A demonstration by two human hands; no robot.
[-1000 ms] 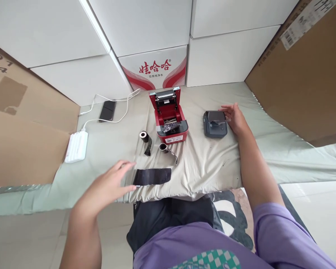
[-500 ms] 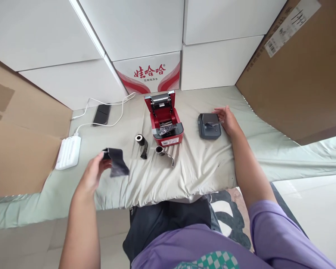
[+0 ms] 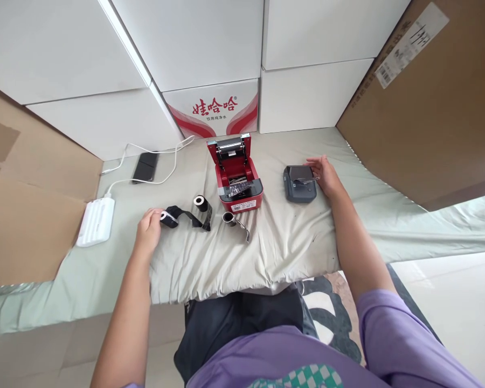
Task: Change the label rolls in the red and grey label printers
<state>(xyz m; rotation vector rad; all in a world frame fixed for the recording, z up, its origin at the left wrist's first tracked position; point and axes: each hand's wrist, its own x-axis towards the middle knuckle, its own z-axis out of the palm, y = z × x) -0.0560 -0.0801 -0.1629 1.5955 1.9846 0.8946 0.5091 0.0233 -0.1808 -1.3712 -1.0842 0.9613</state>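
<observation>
My left hand [image 3: 147, 231] rests on the cloth, fingers curled on one end of a black ribbon strip [image 3: 178, 214] that runs right toward a small black roll [image 3: 201, 203]. A second small roll [image 3: 228, 217] with a trailing strip lies beside it. Behind them stands a red label printer [image 3: 237, 180] with its lid up. My right hand [image 3: 325, 175] lies against the right side of a grey handheld printer [image 3: 299, 183]; its fingers touch the device's top edge.
A white power bank [image 3: 96, 221] with a white cable and a black phone [image 3: 144, 167] lie at the left. White cartons stand behind; brown cardboard boxes [image 3: 424, 108] flank both sides. The cloth-covered surface [image 3: 275, 242] ends near my lap.
My left hand picked the black strip up from the front of the cloth, carried it left and back, and now holds it down beside the small black roll. The right hand stayed put.
</observation>
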